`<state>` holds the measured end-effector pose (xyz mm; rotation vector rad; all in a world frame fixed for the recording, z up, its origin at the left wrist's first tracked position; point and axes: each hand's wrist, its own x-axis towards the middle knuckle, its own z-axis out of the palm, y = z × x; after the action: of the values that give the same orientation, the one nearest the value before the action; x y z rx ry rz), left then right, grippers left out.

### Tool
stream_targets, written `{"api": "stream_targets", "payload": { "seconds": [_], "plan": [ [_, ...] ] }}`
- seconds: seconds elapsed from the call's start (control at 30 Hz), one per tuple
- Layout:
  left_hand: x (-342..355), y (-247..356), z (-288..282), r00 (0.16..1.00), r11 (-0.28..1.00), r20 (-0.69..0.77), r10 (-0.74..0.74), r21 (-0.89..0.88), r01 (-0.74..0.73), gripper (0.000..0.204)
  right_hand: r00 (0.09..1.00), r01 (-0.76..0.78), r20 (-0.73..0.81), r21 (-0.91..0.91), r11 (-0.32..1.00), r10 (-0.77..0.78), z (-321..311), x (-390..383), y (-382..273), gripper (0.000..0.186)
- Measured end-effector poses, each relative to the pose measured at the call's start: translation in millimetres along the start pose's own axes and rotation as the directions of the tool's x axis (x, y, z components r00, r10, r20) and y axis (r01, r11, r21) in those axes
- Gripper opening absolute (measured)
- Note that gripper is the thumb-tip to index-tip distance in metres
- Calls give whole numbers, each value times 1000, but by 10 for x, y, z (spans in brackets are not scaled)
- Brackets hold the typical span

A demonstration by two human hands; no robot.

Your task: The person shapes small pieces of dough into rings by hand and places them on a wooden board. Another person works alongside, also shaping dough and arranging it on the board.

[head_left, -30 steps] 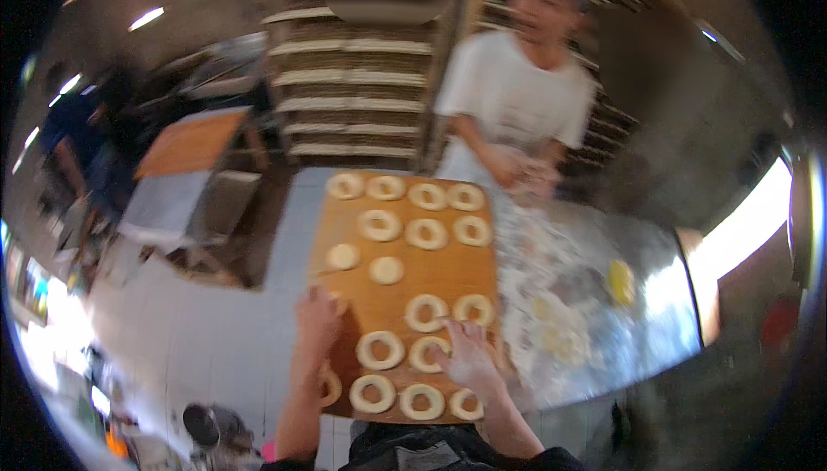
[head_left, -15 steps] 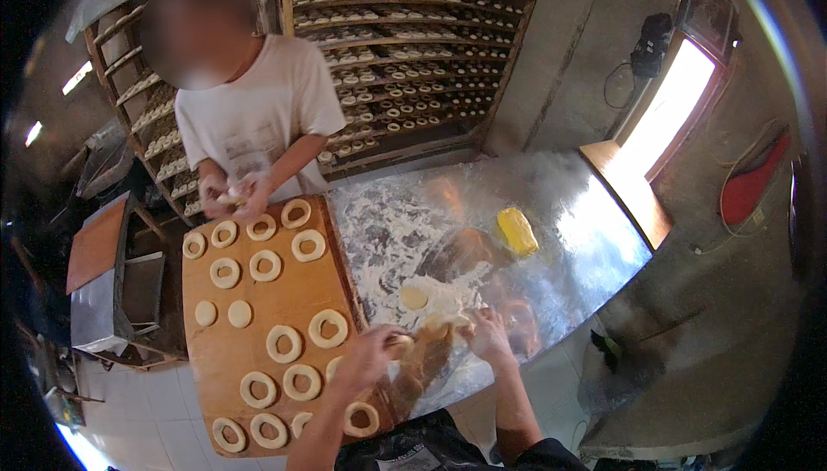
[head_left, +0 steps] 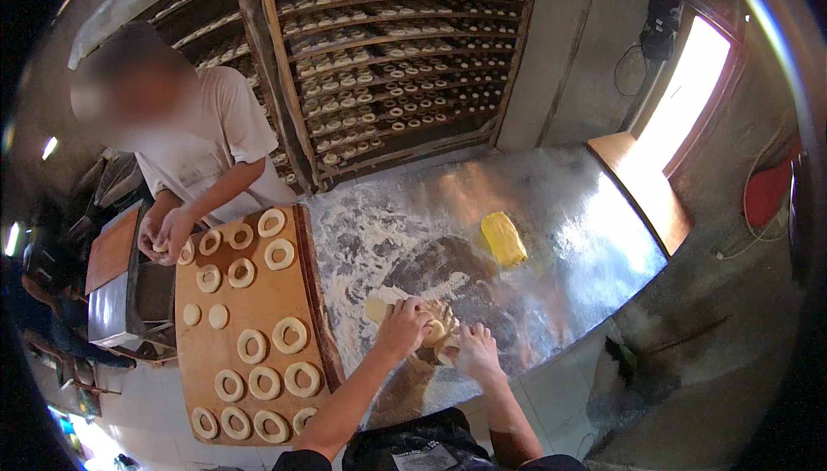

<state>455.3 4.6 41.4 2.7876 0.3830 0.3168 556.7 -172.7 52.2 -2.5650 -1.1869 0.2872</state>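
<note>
My left hand point(head_left: 406, 328) is curled over pale dough point(head_left: 434, 332) above the floury metal tabletop. My right hand point(head_left: 477, 351) is just to its right, its fingers closed at another end of dough point(head_left: 448, 355). Whether both ends belong to one strip, I cannot tell. A flat round dough piece point(head_left: 376, 308) lies in the flour left of my left hand. On the wooden board point(head_left: 207, 376) at the left are several dough rings point(head_left: 289, 334) and two flat dough rounds point(head_left: 218, 316).
A co-worker point(head_left: 207, 144) stands at the far left, hands point(head_left: 168, 234) together at the board's corner. A yellow block point(head_left: 503, 239) sits on the metal table point(head_left: 551, 204). Behind it rises a rack point(head_left: 276, 49) of trays with dough rings. A wooden ledge point(head_left: 659, 195) adjoins the table's right end.
My hands have come closer together, the left moving right off the board's edge and over the metal table. The view has shifted. The co-worker leans further left with hands lower.
</note>
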Motion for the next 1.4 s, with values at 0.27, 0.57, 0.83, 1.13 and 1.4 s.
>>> {"api": "stream_targets", "payload": {
  "seconds": [0.27,0.57,0.83,1.13,1.4],
  "plan": [
    [-268,306,-236,927,819,-19,-375,-476,321,40,970,-96,236,582,808,-55,-248,166,101,45],
    [-553,567,-777,851,144,277,-446,-916,373,37,954,-38,164,896,443,-250,-532,227,-284,54],
    [-498,413,-590,772,850,-424,-474,-448,276,40,944,328,-255,701,634,-207,52,563,-799,70],
    [-1035,164,-659,699,-36,-253,-668,-928,-370,44,851,-428,374,901,-73,-369,-97,310,-1237,57],
    [-1813,-309,-950,585,741,-502,-637,-607,286,24,791,55,112,966,253,-601,450,29,-2189,78]
  ]
}}
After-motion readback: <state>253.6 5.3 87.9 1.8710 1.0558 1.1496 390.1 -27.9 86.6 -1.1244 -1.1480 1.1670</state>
